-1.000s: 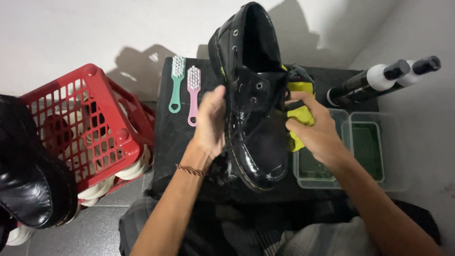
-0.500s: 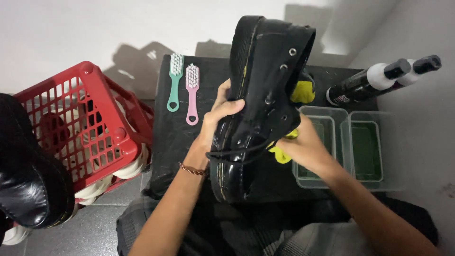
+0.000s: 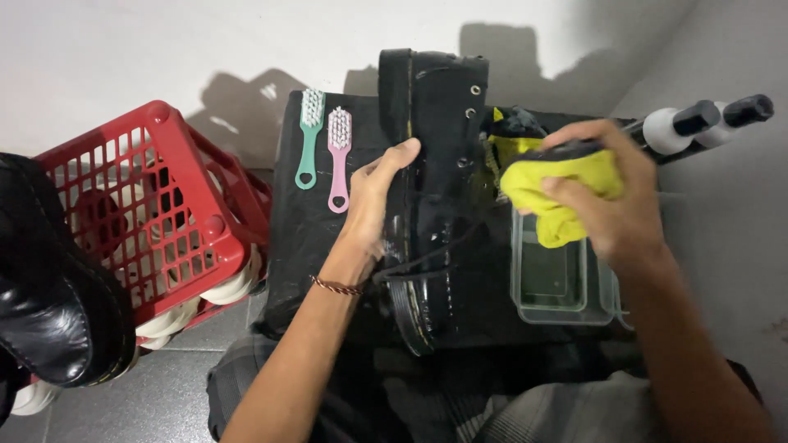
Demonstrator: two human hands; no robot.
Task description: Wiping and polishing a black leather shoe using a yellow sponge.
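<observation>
A black lace-up boot (image 3: 435, 180) lies tipped on its side on a black cloth-covered surface (image 3: 308, 238), its sole edge facing left. My left hand (image 3: 373, 193) grips it along the sole side. My right hand (image 3: 603, 193) is off to the right of the boot, closed around a yellow cloth (image 3: 558, 184) above a clear plastic tub (image 3: 558, 283). The cloth is apart from the boot's leather.
A green brush (image 3: 309, 135) and a pink brush (image 3: 338, 156) lie side by side left of the boot. A red crate (image 3: 152, 205) holding pale shoes stands at left, another black shoe (image 3: 53, 287) in front of it. Two bottles (image 3: 698, 119) lie at right.
The boot has been turned from upper-facing-me onto its side. My right hand has pulled the yellow cloth away from the boot, up and to the right.
</observation>
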